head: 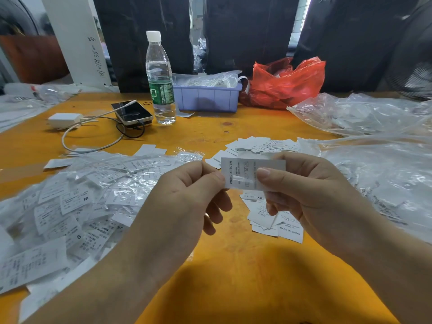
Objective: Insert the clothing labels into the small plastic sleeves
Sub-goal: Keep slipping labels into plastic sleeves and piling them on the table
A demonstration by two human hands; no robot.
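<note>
Clothing label (243,174), printed "MADE IN CHINA", hangs in the air between both hands above the orange table (233,265), its long axis running left to right across the view. The left hand (187,195) pinches its left edge between thumb and forefinger; the right hand (301,190) pinches the right half, thumb across the print and the other fingers curled behind. A glossy sheen over the label suggests a plastic sleeve around it, though whether the label is fully seated cannot be told. Both hands are equally near, so the coming push probably runs along that left-right axis, one hand steadying while the other slides. Just below and beyond the hands lie loose labels (268,218), a ready supply close to the right hand. To the left spreads a heap of bagged labels (74,202), the likely drop place. Large clear plastic bags (378,164) lie to the right. Farther back stand a water bottle (160,80), a phone (131,112) with a charger (64,120), a blue bin (208,97) and a red bag (287,83), all well apart from the work and not in the way.
</note>
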